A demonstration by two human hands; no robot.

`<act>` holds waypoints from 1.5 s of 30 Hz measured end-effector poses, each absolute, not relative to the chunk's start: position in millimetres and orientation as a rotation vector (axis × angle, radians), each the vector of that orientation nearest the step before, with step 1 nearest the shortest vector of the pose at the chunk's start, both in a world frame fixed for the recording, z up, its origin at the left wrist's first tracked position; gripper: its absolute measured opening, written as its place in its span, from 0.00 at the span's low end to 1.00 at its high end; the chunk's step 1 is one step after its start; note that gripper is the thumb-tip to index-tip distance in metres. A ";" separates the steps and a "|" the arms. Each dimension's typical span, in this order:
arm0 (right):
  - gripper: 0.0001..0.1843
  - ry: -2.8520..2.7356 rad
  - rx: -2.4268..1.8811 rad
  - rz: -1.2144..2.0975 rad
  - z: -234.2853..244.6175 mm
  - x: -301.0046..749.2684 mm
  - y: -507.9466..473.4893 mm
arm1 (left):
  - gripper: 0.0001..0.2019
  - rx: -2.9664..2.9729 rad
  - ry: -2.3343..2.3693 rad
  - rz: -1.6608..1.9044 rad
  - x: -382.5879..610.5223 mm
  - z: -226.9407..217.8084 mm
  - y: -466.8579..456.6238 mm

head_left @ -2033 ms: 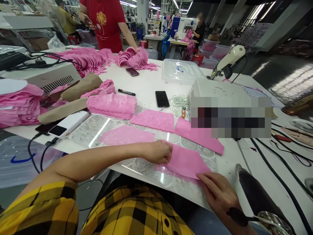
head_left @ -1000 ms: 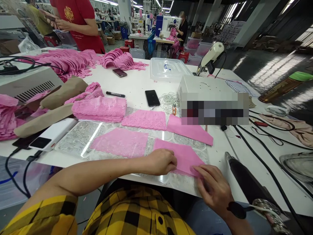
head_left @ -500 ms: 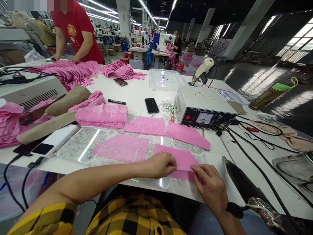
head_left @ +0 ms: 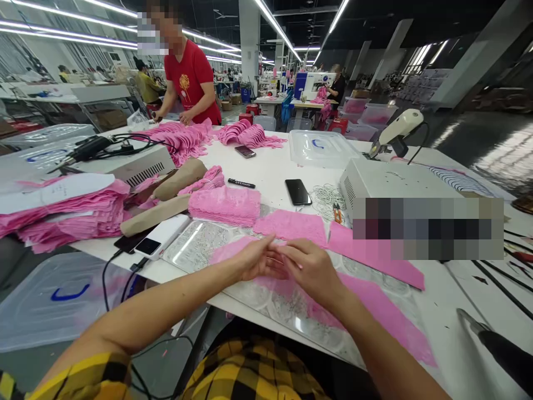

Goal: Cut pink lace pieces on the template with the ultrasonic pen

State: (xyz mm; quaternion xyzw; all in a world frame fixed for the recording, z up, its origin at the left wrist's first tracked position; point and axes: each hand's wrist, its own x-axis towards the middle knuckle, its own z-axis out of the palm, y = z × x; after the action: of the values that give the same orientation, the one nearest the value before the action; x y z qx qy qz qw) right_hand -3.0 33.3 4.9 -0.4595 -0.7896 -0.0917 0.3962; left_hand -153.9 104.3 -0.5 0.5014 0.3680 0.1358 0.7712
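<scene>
The left hand (head_left: 261,259) partly hides a pink piece (head_left: 228,249).

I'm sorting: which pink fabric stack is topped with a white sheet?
The leftmost pink fabric stack; the middle pink lace stack shows bare pink on top.

Hands (head_left: 264,262) (head_left: 312,269) together (pink cloth (head_left: 228,249) beneath)

Black phone (head_left: 298,192) beside tangled string (head_left: 327,201)
</scene>
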 end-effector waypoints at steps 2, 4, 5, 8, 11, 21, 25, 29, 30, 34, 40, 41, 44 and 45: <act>0.13 -2.049 -1.065 -0.066 6.6 -21.6 44.3 | 0.30 1.049 0.829 0.293 -174.5 1.2 113.1; 0.13 -2.053 -1.057 0.101 7.1 -27.5 48.4 | 0.28 1.040 0.853 0.283 -189.1 0.7 117.4; 0.14 -2.032 -1.093 0.174 6.4 -24.7 48.2 | 0.26 1.045 0.864 0.278 -193.9 -0.6 118.1; 0.10 -1.893 -1.306 0.311 -0.2 2.7 40.9 | 0.22 1.105 0.902 0.298 -200.2 -8.4 117.4; 0.10 -1.810 -1.604 0.288 -12.8 37.3 29.1 | 0.21 1.223 0.934 0.366 -199.3 -16.4 116.7; 0.07 -1.827 -1.968 0.276 -37.0 40.2 22.6 | 0.19 1.665 0.951 0.404 -205.2 -15.2 117.4; 0.08 -1.850 -1.992 0.279 -32.6 40.7 29.3 | 0.17 1.761 0.989 0.409 -214.1 -16.7 116.9; 0.08 -1.872 -1.981 0.314 -26.3 34.2 41.5 | 0.16 1.855 1.058 0.403 -222.1 -15.7 119.8; 0.08 -1.876 -1.975 0.326 -25.3 31.2 45.7 | 0.16 1.881 1.077 0.401 -223.9 -14.8 120.8; 0.07 -1.860 -1.957 0.347 -21.2 25.5 58.0 | 0.15 2.011 1.125 0.370 -233.0 -10.3 123.5; 0.07 -1.767 -1.889 0.294 -7.5 47.1 13.4 | 0.12 2.755 0.999 0.748 -237.2 -11.8 112.6; 0.08 -1.761 -1.828 0.281 -6.1 50.3 -1.0 | 0.12 2.829 0.830 0.764 -232.0 -13.0 108.9; 0.07 -1.785 -1.677 0.224 -8.3 54.4 -42.7 | 0.15 2.903 0.315 0.600 -203.1 -15.6 100.0; 0.06 -1.803 -1.651 0.199 -11.3 54.1 -53.6 | 0.16 2.901 0.189 0.517 -190.4 -16.2 98.8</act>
State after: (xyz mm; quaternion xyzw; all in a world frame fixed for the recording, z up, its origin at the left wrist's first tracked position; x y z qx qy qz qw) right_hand 54.1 -53.6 -11.3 -0.6336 -0.6920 0.0765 0.3374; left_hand -190.4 98.8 -16.2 0.9781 0.0636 0.1742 0.0941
